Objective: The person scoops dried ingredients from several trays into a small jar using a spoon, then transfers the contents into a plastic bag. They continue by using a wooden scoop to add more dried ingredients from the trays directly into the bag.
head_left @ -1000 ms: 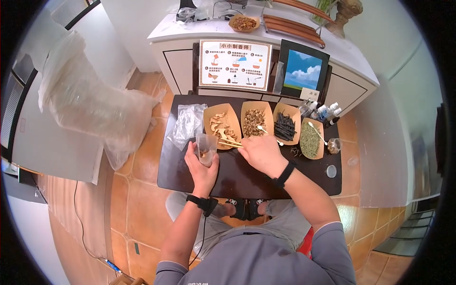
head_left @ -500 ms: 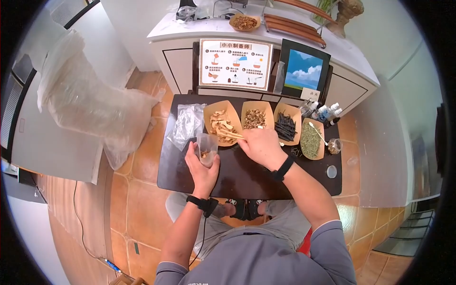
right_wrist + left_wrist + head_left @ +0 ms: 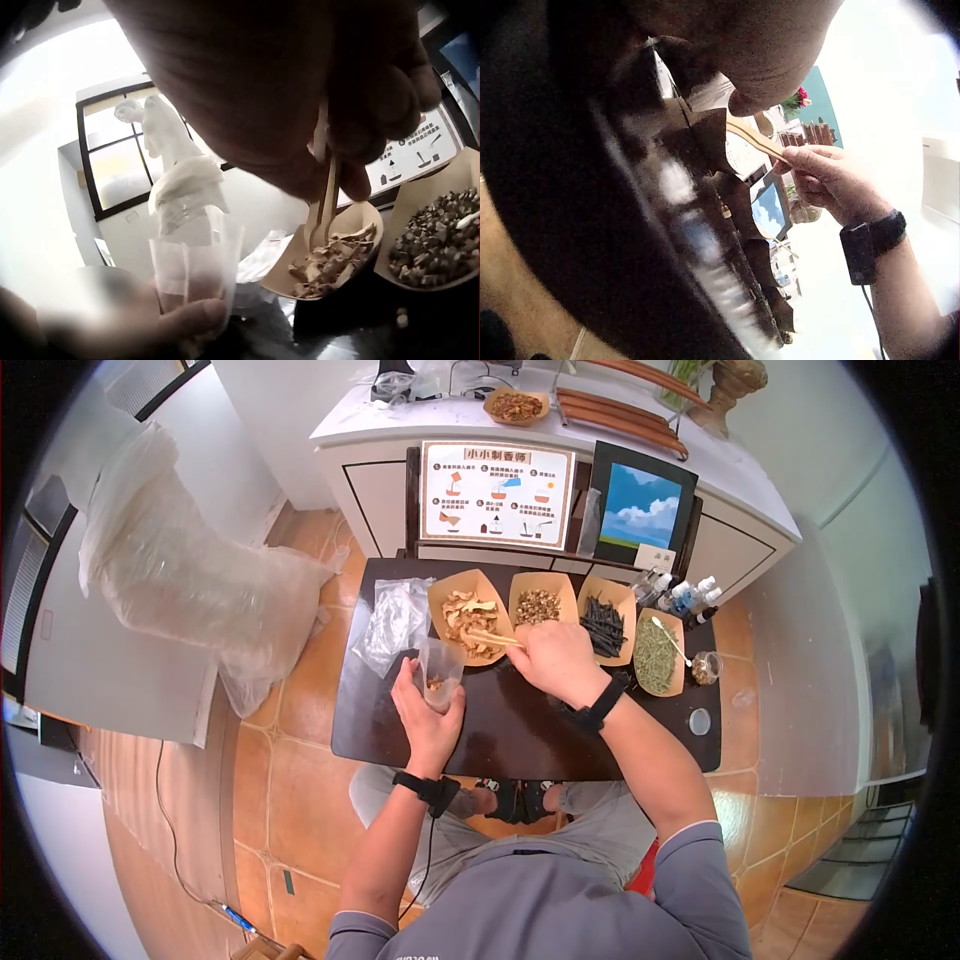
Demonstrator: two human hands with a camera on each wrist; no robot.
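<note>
My left hand point(image 3: 428, 728) grips a clear plastic cup point(image 3: 441, 662) with a few brown bits at its bottom. In my right hand point(image 3: 562, 662) are wooden tongs point(image 3: 492, 639), pinched between thumb and fingers. Their tips reach down into the pale dried slices point(image 3: 337, 262) in a paper tray point(image 3: 458, 584), just beyond the cup. Beside that tray stands another paper tray point(image 3: 553, 582) with small brown pieces point(image 3: 537, 606), partly covered by my right hand. In the left wrist view the tongs point(image 3: 754, 138) extend from the right hand's fingertips; the cup is mostly out of sight there.
Further right are trays of dark sticks point(image 3: 602, 625) and green dried herb point(image 3: 655, 658), a small jar point(image 3: 706, 667) and several bottles point(image 3: 680, 598). A clear plastic bag point(image 3: 396, 622) lies at the table's left. A picture instruction sheet point(image 3: 497, 495) stands behind the trays.
The tongs have gone from beside the cup's rim into the tray of pale slices. My right hand has shifted slightly right; the left hand keeps the cup almost still.
</note>
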